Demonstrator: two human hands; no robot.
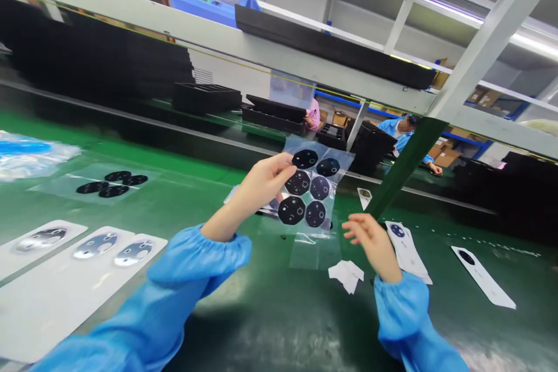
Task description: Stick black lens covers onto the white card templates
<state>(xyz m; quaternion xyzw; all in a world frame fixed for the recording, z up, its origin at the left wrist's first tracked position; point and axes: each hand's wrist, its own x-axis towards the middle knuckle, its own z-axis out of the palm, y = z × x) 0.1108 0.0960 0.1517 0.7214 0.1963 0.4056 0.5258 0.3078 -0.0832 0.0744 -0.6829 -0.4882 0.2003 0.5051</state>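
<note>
My left hand [265, 183] pinches the left edge of a clear plastic sheet [321, 224] and holds it up above the bench. Several round black pieces [297, 183] with small holes are set in the sheet in two columns. To the right of the sheet, my right hand [367, 238] is apart from it, fingers spread, with nothing in them. Just below that hand lies a crumpled white paper piece [346, 275]. Another clear film [310, 251] lies flat on the green bench beneath the held sheet.
White cards with silvery discs [95, 244] lie at the left, near a film with black discs [114, 190]. More white cards [408, 253] lie at the right, beside a green post [403, 168]. Black trays [207, 97] stand behind. Across the bench is a person in blue [403, 133].
</note>
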